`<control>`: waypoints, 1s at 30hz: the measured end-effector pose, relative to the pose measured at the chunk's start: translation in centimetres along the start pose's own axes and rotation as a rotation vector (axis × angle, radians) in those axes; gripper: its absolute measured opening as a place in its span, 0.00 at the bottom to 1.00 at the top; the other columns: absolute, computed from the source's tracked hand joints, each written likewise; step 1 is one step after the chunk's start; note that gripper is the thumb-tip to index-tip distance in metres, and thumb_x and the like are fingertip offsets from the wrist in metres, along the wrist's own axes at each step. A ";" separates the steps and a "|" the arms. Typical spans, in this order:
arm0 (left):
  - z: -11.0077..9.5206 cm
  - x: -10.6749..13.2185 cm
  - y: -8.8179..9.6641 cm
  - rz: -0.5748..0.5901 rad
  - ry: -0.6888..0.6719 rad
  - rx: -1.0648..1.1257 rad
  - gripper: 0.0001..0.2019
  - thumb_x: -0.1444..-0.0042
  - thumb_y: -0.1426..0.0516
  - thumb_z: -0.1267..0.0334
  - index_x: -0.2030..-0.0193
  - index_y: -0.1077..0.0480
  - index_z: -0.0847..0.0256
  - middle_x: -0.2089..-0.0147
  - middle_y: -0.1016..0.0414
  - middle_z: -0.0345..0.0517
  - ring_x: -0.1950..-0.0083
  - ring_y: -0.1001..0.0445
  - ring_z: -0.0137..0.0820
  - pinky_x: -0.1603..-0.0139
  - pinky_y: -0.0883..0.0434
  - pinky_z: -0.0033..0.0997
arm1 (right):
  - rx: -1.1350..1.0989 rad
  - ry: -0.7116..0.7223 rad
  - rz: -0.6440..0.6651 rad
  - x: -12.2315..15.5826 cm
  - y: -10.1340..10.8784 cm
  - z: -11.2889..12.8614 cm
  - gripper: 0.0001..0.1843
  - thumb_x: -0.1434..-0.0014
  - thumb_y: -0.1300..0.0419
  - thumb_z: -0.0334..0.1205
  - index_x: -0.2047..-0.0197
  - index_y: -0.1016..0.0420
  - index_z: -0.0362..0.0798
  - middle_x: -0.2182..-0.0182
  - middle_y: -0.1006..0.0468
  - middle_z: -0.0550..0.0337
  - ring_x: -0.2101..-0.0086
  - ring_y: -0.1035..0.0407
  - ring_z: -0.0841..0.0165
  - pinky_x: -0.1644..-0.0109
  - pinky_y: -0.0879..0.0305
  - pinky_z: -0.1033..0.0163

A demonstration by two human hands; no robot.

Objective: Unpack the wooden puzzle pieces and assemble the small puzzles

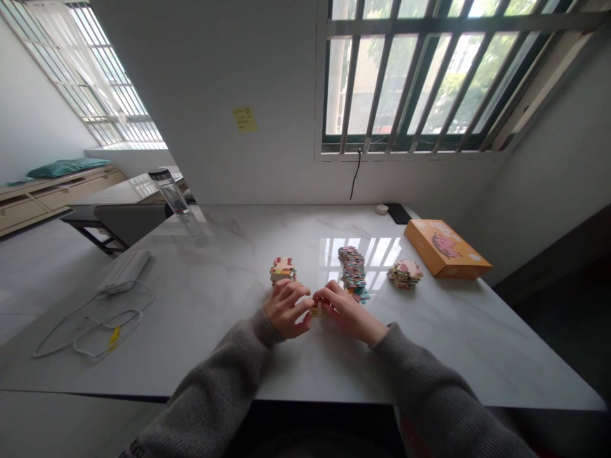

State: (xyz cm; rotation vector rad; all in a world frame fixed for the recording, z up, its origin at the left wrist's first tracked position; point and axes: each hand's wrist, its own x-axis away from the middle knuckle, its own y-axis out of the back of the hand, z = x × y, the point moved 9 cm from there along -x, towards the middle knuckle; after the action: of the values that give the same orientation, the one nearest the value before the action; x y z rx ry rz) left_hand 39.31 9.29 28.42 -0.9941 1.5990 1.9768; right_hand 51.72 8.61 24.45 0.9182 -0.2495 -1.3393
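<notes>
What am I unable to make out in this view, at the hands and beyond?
Small item at the fingertips, head view: partly covered by the left hand and right hand; full shape unclear.
Left stack, near side, head view: hidden by the left hand.
Note, head view: writing too small.
Box, head view: lettering too small and blurred.
Right sleeve, head view: cut off by the bottom edge.

Daylight fills a barred window point(410, 89) in the wall point(214, 70) above the marbled desk point(229, 242); a white curtain point(71, 44) hangs at the left window point(131, 83).
</notes>
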 end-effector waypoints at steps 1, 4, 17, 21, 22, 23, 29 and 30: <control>-0.2 0.0 -0.4 0.038 0.003 0.011 0.14 0.50 0.41 0.65 0.55 0.30 0.52 0.56 0.23 0.46 0.52 0.26 0.41 0.42 0.35 0.48 | -0.051 0.002 -0.029 0.0 0.2 0.1 0.17 0.38 0.49 0.24 0.51 0.30 0.50 0.58 0.33 0.58 0.62 0.33 0.69 0.54 0.32 0.61; -0.3 0.0 -1.1 0.105 0.014 0.051 0.17 0.49 0.39 0.60 0.51 0.31 0.52 0.51 0.23 0.48 0.48 0.27 0.44 0.40 0.36 0.50 | -0.203 -0.022 -0.112 -0.1 1.0 -0.2 0.10 0.36 0.48 0.29 0.54 0.30 0.49 0.61 0.33 0.59 0.65 0.34 0.69 0.59 0.32 0.62; 0.3 -0.1 -0.8 0.083 0.121 0.172 0.21 0.58 0.40 0.72 0.55 0.32 0.53 0.51 0.27 0.48 0.49 0.31 0.45 0.45 0.32 0.51 | -0.525 -0.082 -0.162 0.0 1.5 -0.2 0.13 0.32 0.44 0.43 0.46 0.34 0.52 0.60 0.30 0.57 0.60 0.31 0.67 0.54 0.27 0.58; 2.5 -0.4 1.0 -0.083 0.257 0.238 0.20 0.59 0.42 0.75 0.58 0.31 0.53 0.51 0.30 0.48 0.47 0.32 0.45 0.44 0.31 0.51 | -0.403 -0.069 -0.240 0.2 2.7 0.6 0.18 0.33 0.43 0.41 0.41 0.37 0.54 0.51 0.32 0.52 0.55 0.30 0.65 0.53 0.26 0.56; 3.5 -0.3 1.3 -0.137 0.310 0.256 0.19 0.58 0.43 0.76 0.58 0.31 0.54 0.51 0.31 0.48 0.45 0.33 0.44 0.43 0.32 0.52 | -0.368 -0.055 -0.264 0.3 3.1 0.9 0.19 0.34 0.43 0.40 0.41 0.37 0.54 0.51 0.33 0.52 0.54 0.30 0.64 0.53 0.26 0.55; 4.7 -0.1 1.6 -0.186 0.367 0.275 0.19 0.57 0.44 0.76 0.58 0.31 0.54 0.52 0.32 0.48 0.45 0.33 0.44 0.42 0.32 0.52 | -0.337 -0.040 -0.285 0.3 3.4 1.1 0.19 0.34 0.44 0.39 0.40 0.37 0.54 0.51 0.33 0.52 0.54 0.30 0.64 0.53 0.26 0.55; 11.8 2.1 1.0 -0.292 0.634 0.346 0.10 0.52 0.47 0.73 0.64 0.30 0.57 0.53 0.29 0.48 0.48 0.31 0.42 0.41 0.32 0.49 | -0.244 0.027 -0.329 0.5 3.9 2.0 0.19 0.33 0.46 0.35 0.40 0.38 0.55 0.55 0.31 0.53 0.57 0.30 0.64 0.54 0.28 0.55; 12.6 2.5 0.8 -0.287 0.661 0.360 0.10 0.52 0.47 0.72 0.64 0.30 0.57 0.53 0.29 0.48 0.47 0.31 0.42 0.41 0.32 0.49 | -0.234 0.030 -0.328 0.5 3.8 2.0 0.19 0.33 0.46 0.35 0.40 0.38 0.55 0.55 0.30 0.54 0.58 0.30 0.64 0.54 0.29 0.55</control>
State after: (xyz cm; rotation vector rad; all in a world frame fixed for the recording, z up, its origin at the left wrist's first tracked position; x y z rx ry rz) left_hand 33.74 20.90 28.22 -1.7095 1.9021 1.1641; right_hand 53.34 7.12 28.19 0.8021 0.0860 -1.6154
